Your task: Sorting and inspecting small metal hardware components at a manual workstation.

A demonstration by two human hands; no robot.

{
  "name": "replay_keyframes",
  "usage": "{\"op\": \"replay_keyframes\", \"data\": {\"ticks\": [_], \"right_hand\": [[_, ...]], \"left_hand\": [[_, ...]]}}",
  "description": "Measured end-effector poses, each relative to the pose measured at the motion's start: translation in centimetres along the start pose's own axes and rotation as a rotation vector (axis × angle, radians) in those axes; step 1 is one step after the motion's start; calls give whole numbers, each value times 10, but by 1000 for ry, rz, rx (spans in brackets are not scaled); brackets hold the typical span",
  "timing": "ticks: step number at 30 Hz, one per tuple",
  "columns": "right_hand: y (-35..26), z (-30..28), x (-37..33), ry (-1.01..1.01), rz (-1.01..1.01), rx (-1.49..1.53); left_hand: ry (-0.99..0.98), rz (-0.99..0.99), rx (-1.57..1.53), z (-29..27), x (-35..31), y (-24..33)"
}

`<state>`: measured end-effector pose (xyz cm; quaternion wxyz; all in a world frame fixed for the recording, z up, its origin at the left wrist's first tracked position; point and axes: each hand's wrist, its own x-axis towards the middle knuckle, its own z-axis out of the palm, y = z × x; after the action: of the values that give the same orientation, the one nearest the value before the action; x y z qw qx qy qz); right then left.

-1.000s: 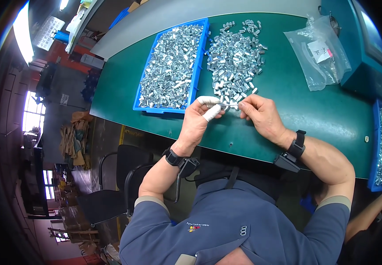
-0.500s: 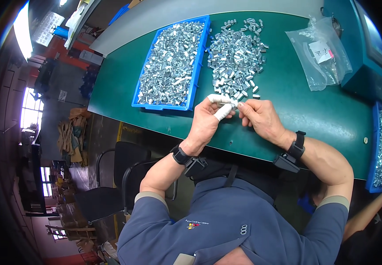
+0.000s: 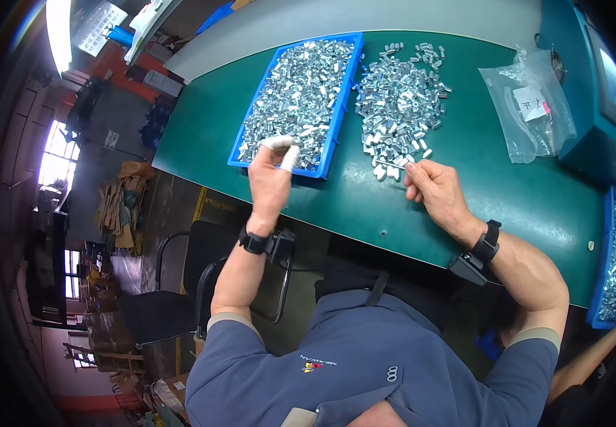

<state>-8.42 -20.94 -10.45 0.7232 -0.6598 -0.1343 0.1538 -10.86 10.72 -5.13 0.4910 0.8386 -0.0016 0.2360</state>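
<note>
My left hand (image 3: 271, 178), with white coverings on its thumb and forefinger, is over the near edge of a blue tray (image 3: 331, 135) heaped with small silvery metal sleeves. Its thumb and forefinger tips come close together; anything between them cannot be made out against the heap. Further right, my right hand (image 3: 436, 191) pinches a thin metal rod (image 3: 393, 164) that points left. The rod's tip is by the near end of a loose pile of similar metal sleeves (image 3: 400, 107) lying on the green tabletop (image 3: 343, 203).
A clear plastic bag (image 3: 525, 114) with a white label lies at the far right, beside a teal machine (image 3: 603, 135). Another blue tray (image 3: 598, 285) of metal pieces is at the right edge, near another person's arm (image 3: 585, 363). A black chair (image 3: 158, 313) stands left.
My left hand has parted from my right and moved left to the tray. My right hand keeps its pinch beside the loose pile, where the rod now shows. The view has shifted slightly.
</note>
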Motion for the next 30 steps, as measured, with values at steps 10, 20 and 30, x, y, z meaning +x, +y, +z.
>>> {"op": "replay_keyframes", "data": {"ticks": [10,20,30], "right_hand": [[2,0,1,48,-24,39],[1,1,1,41,9,46],[1,0,-1,17,15,-19]], "left_hand": [[-337,440,452,63,-22,21],[-464,305,409,84,-35,27],[-369,337,530,80,-39,24]]}}
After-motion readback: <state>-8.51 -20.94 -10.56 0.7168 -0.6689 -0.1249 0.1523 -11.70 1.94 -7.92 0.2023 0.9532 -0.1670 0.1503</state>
